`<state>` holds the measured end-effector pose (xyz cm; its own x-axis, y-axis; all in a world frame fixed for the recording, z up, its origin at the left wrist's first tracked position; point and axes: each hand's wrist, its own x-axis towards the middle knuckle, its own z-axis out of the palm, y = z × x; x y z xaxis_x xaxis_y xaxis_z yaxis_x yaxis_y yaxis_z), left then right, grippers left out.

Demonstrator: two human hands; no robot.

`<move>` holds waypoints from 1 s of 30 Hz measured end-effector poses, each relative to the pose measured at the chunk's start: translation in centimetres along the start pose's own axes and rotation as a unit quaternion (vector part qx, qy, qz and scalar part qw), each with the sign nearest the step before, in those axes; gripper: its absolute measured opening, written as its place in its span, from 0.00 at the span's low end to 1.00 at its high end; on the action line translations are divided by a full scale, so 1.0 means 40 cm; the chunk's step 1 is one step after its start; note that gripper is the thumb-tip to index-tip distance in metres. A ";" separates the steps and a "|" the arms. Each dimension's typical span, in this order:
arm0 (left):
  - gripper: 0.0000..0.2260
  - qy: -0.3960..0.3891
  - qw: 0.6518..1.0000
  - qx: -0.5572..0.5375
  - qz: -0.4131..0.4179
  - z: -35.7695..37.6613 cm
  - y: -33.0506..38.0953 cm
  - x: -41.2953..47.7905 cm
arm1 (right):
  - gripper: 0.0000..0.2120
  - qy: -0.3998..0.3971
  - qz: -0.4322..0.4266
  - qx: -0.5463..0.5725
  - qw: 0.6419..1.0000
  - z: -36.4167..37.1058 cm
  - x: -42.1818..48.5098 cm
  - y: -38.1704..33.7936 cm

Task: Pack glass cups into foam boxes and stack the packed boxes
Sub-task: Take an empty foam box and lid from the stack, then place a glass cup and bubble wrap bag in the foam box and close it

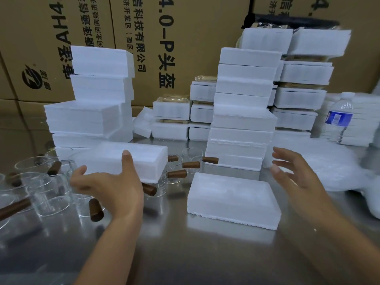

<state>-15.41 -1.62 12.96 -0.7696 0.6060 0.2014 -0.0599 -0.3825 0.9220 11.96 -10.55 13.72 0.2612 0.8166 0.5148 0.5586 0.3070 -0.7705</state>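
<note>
Left hand [107,182] grips held foam box [127,159] left of flat foam box [232,198]; right hand [294,171] spread, empty. Risk: one-handed hold slips, box falls onto glass cups [51,188].

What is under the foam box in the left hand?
Glass cups with brown handles stand on the table under the foam box. The box and the left hand cover some, so their count is unclear.

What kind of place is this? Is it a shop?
Likely a packing room or warehouse, not a shop: big brown cardboard cartons line the back, white foam boxes stand in tall stacks, and clear glass cups with brown handles crowd a shiny metal table.
</note>
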 end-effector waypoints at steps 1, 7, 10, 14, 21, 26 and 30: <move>0.26 -0.010 0.999 -0.013 0.031 -0.001 0.007 -0.007 | 0.18 0.008 -0.013 -0.004 1.000 0.012 0.009 -0.019; 0.09 -0.259 0.953 -0.015 0.160 0.010 0.024 -0.090 | 0.07 -0.072 -0.034 -0.102 0.992 0.139 0.124 -0.075; 0.09 -0.395 0.903 0.035 0.165 0.015 -0.006 -0.110 | 0.11 -0.116 0.010 -0.171 0.978 0.223 0.194 -0.055; 0.08 -0.471 0.856 0.108 0.183 0.018 -0.043 -0.114 | 0.21 -0.159 0.072 -0.255 0.951 0.289 0.235 -0.008; 0.09 -0.473 0.850 0.115 0.201 0.020 -0.056 -0.116 | 0.12 -0.168 0.152 -0.310 0.923 0.321 0.256 0.025; 0.11 -0.470 0.854 0.102 0.199 0.020 -0.057 -0.116 | 0.10 -0.163 0.142 -0.334 0.918 0.307 0.260 0.020; 0.10 -0.471 0.855 0.103 0.191 0.023 -0.059 -0.115 | 0.11 -0.103 0.104 -0.352 0.924 0.277 0.250 0.010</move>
<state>-11.14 -2.88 10.16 0.1516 0.7943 0.5883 0.2684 -0.6059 0.7489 6.07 3.17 14.38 0.3047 0.9206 0.2444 0.9066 -0.2016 -0.3708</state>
